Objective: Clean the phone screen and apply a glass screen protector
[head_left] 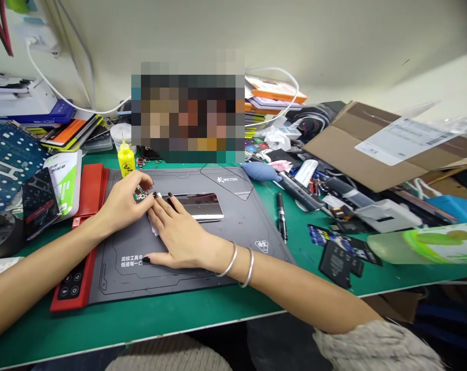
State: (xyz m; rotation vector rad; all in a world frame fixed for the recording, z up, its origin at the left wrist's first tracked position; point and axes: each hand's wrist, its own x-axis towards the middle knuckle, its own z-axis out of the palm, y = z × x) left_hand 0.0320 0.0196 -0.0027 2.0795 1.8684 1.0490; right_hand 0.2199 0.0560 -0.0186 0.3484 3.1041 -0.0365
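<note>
A phone [200,206] with a glossy, reflective face lies on the grey work mat [225,242] in the middle of the green bench. My right hand [175,232] rests flat on the mat with fingers stretched out, fingertips touching the phone's left end and a small white scrap. My left hand [123,201] is curled beside it, its fingertips pinched on a small metallic part [141,195] next to the phone's left end. Two silver bangles [241,265] circle my right wrist.
A yellow bottle [125,157] stands behind the mat. A red pad [87,206] lies left of it, with phones and circuit boards [9,159] beyond. A black pen [281,214], tools, phone batteries [339,260], a cardboard box [372,144] and a green bottle [422,242] crowd the right.
</note>
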